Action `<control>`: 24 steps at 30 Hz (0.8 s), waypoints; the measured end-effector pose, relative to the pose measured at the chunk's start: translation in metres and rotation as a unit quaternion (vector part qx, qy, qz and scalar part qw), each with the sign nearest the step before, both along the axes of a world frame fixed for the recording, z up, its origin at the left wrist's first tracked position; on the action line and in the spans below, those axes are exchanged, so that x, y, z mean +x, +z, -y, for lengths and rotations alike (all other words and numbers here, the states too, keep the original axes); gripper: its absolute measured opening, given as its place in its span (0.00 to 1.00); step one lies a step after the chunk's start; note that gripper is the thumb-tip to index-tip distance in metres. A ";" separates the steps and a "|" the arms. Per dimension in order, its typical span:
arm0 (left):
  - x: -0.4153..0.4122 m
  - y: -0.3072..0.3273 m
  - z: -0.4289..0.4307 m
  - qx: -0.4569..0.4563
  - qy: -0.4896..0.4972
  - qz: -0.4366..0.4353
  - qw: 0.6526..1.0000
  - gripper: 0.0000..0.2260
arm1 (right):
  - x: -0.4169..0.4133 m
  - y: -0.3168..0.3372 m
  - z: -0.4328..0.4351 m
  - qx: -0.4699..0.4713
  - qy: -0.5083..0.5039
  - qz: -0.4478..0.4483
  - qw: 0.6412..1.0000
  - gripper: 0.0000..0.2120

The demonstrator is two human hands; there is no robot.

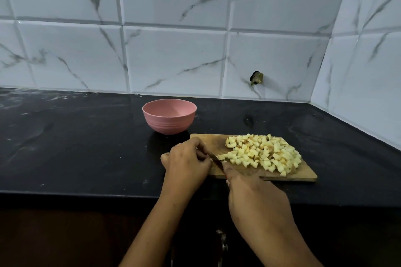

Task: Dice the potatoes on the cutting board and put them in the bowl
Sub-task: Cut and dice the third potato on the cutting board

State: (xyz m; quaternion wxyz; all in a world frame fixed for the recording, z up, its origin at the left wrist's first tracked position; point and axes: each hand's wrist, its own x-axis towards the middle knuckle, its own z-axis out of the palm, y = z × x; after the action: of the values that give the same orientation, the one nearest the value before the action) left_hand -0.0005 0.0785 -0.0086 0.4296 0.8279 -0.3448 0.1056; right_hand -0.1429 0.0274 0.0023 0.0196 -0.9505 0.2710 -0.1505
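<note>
Behind board (pixel 204 138) left end, bowl (pixel 169 115) stands just apart; no dice show in it. Left hand (pixel 186 162) is curled at the board's left end, fingertips right by the knife (pixel 217 161) blade; what it pins is hidden. Right hand (pixel 256 193) grips the knife, forefinger along the spine. Dice (pixel 264 154) are heaped on the board's right half. Risks: blade nicks those close fingertips; dice roll off the right edge onto counter (pixel 86 147) or spill in the gap on transfer.
</note>
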 end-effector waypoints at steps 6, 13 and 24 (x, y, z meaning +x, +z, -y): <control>0.000 0.001 0.002 0.006 0.004 0.000 1.000 0.04 | 0.024 0.012 0.001 -0.013 -0.012 -0.059 0.998 0.30; 0.001 0.001 0.000 0.033 -0.016 0.025 0.999 0.04 | 0.012 0.011 0.036 0.179 0.003 0.057 0.982 0.20; 0.003 -0.002 0.001 0.048 -0.048 0.042 0.997 0.08 | -0.032 0.041 0.064 0.425 0.034 0.022 0.904 0.15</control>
State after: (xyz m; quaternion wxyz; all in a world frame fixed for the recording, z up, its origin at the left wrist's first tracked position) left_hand 0.0021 0.0772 -0.0105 0.3788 0.8251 -0.4065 0.1024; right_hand -0.1752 -0.0366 0.0430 0.4324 -0.8573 0.2764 -0.0415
